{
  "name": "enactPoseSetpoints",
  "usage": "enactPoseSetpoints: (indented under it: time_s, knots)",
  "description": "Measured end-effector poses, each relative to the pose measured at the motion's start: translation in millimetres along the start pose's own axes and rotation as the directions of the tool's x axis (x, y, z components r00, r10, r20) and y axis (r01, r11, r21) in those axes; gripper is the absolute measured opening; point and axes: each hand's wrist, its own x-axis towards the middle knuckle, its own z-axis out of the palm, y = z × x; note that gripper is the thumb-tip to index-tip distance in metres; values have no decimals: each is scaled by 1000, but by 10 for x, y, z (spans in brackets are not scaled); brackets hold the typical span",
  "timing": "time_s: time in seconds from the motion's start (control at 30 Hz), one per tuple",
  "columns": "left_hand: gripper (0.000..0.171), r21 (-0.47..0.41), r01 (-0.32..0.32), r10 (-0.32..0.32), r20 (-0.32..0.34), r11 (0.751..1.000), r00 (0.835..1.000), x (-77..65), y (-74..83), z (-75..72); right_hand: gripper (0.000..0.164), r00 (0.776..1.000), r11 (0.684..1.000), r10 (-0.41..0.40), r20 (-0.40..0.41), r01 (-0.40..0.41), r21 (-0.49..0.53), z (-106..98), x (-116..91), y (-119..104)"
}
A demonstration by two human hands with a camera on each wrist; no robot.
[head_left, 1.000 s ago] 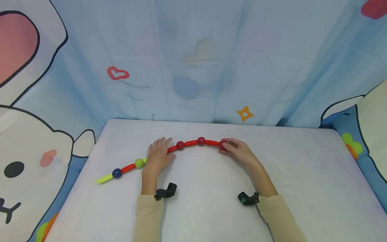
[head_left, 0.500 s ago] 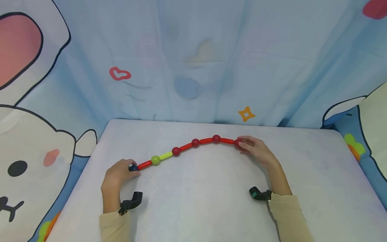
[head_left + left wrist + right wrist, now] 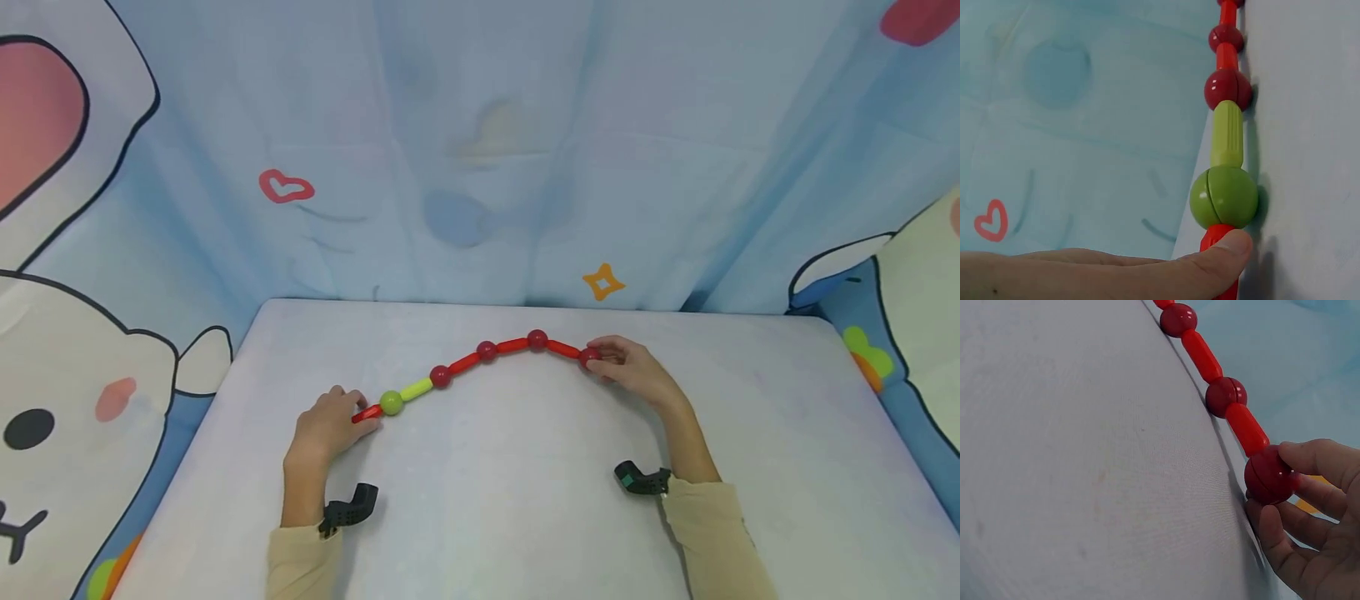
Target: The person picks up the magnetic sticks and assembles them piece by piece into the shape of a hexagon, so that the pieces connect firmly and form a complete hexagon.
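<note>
An arched chain of balls and rods lies across the white table. At its left part, my left hand (image 3: 330,425) pinches a red rod (image 3: 367,413), thumb along the near side. A green ball (image 3: 1222,197) comes right after that rod, then a yellow-green rod (image 3: 1227,134). Dark red balls (image 3: 487,351) alternate with red rods (image 3: 1202,356) farther along. With thumb and fingers my right hand (image 3: 633,367) grips the dark red ball (image 3: 1267,475) at the right end. Whatever part of the chain lies beyond the left hand's rod is hidden by that hand.
The white table (image 3: 487,500) extends in front of the chain and to both sides. Behind its far edge hangs a light blue curtain (image 3: 420,233) with printed figures. Each wrist carries a black camera mount (image 3: 351,507).
The left hand went left along the chain to the blue ball, then shifted right onto the red rod, covering the blue ball. The right hand moved right with the chain, then stayed nearly still.
</note>
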Motion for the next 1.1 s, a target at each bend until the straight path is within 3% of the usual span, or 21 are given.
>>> enactPoseSetpoints:
  time_s: [0.23,0.7,0.93,1.1]
  knots:
    - [36,-19,21,-21,7,1000,1000,17,36,15,47,1000,999,-12,4,12,-42,8,-46,-66]
    - [40,9,4,-4,44,1000,999,55,153,45,41,998,986,-25,63,34,-160,4,-67,-132]
    - [63,-11,-23,23,-2,1000,1000,64,244,103,36,996,979,-23,92,41,-198,25,-80,-162]
    - [58,-13,-59,58,-51,998,997,104,328,185,32,993,975,-23,116,48,-219,40,-92,-189]
